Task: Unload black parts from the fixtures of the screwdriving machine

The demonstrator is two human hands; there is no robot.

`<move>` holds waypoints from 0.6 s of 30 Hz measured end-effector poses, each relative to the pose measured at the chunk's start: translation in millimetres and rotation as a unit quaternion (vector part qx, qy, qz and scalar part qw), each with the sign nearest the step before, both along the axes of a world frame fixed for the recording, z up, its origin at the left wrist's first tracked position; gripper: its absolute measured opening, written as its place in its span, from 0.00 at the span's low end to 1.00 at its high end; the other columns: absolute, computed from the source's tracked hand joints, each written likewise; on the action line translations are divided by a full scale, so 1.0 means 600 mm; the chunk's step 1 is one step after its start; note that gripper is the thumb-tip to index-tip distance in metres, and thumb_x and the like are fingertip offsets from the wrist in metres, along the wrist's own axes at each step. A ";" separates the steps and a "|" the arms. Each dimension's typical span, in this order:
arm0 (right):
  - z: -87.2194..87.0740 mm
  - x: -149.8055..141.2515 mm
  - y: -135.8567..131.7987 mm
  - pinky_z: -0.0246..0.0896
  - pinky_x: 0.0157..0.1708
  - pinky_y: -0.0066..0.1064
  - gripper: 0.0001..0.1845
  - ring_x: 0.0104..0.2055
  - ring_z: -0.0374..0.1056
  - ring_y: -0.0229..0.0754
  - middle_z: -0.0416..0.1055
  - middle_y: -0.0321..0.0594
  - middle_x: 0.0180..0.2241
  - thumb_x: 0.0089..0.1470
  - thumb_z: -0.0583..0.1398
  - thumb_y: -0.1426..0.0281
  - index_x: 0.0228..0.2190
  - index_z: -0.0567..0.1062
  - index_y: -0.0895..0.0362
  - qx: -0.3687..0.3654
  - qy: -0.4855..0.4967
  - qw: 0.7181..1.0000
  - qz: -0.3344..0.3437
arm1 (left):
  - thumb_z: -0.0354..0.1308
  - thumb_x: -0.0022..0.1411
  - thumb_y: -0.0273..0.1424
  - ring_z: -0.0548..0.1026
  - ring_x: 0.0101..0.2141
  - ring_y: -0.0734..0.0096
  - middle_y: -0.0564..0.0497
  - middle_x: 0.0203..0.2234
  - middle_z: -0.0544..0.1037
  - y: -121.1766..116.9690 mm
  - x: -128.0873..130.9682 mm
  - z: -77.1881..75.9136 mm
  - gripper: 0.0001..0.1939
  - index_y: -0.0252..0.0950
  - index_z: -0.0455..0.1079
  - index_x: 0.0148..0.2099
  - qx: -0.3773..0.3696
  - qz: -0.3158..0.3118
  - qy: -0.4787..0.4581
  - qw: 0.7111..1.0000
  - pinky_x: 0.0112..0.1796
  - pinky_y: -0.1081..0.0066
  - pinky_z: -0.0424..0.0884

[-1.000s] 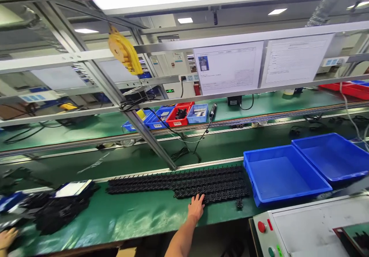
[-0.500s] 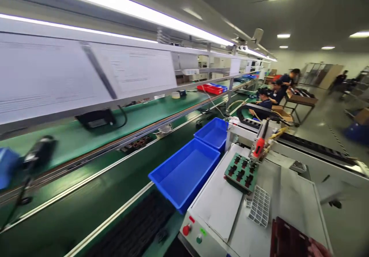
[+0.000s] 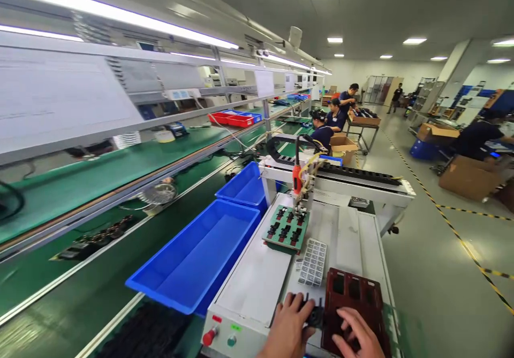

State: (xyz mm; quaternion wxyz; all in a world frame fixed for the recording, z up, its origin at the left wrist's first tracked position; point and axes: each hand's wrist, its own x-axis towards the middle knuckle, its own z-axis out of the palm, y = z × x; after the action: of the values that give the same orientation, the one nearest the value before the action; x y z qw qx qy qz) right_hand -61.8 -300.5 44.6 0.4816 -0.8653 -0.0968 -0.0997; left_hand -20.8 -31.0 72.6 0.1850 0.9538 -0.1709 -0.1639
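Note:
My left hand (image 3: 288, 327) is at the front of a white benchtop machine (image 3: 257, 283), its fingers closed on a small black part (image 3: 315, 316). That part sits at the left edge of a dark red fixture plate (image 3: 353, 296) with rectangular cut-outs. My right hand (image 3: 356, 337) lies on the plate's near end, fingers curled onto it. Just beyond the plate lies a small white grid tray (image 3: 314, 261). Farther back on the machine is a green fixture (image 3: 286, 228) holding black parts, under a red screwdriver head (image 3: 296, 178).
Two blue bins (image 3: 201, 256) (image 3: 244, 186) stand left of the machine beside the green conveyor (image 3: 80, 181). A heap of black parts (image 3: 146, 334) lies at bottom left. The machine front carries a red button (image 3: 207, 337) and a green button (image 3: 231, 341). Seated co-workers (image 3: 323, 130) work farther down the line. Cardboard boxes (image 3: 468, 176) stand on the aisle floor to the right.
The view has swung right from the black parts on the conveyor to the white machine. Both hands have come to its front, with the dark red plate now lying on it.

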 end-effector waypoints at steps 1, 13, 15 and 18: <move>0.003 0.003 -0.014 0.82 0.37 0.29 0.22 0.42 0.83 0.48 0.82 0.44 0.52 0.58 0.68 0.63 0.54 0.83 0.45 -0.022 -0.008 1.000 0.013 | 0.65 0.61 0.39 0.65 0.64 0.32 0.41 0.66 0.71 -0.051 0.016 0.026 0.35 0.55 0.65 0.70 -0.006 -0.033 0.003 0.999 0.60 0.32 0.68; 0.005 0.061 -0.187 0.77 0.58 0.43 0.24 0.55 0.78 0.51 0.76 0.47 0.60 0.66 0.60 0.60 0.59 0.79 0.50 -0.115 0.049 0.989 -0.084 | 0.47 0.70 0.19 0.69 0.65 0.35 0.35 0.65 0.74 -0.273 0.090 0.067 0.40 0.49 0.50 0.79 0.077 -0.137 -0.042 0.987 0.57 0.36 0.74; 0.002 0.070 -0.211 0.76 0.60 0.46 0.25 0.58 0.76 0.54 0.76 0.48 0.60 0.67 0.59 0.58 0.60 0.79 0.52 -0.123 0.053 0.986 -0.103 | 0.48 0.69 0.18 0.71 0.63 0.35 0.35 0.63 0.75 -0.270 0.098 0.078 0.44 0.50 0.43 0.81 0.072 -0.145 -0.034 0.986 0.56 0.36 0.75; -0.012 0.080 -0.234 0.73 0.63 0.51 0.24 0.61 0.74 0.57 0.78 0.47 0.58 0.65 0.59 0.62 0.59 0.80 0.51 -0.162 0.058 0.982 -0.083 | 0.50 0.68 0.19 0.71 0.63 0.35 0.36 0.62 0.75 -0.258 0.104 0.092 0.47 0.51 0.38 0.81 0.051 -0.158 -0.018 0.986 0.57 0.36 0.75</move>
State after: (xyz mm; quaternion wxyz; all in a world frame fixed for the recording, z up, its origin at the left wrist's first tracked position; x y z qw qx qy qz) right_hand -13.5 -441.1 37.3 0.3301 -0.9411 -0.0110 -0.0721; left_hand 41.7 -186.0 128.1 0.1043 0.9256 -0.3145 -0.1828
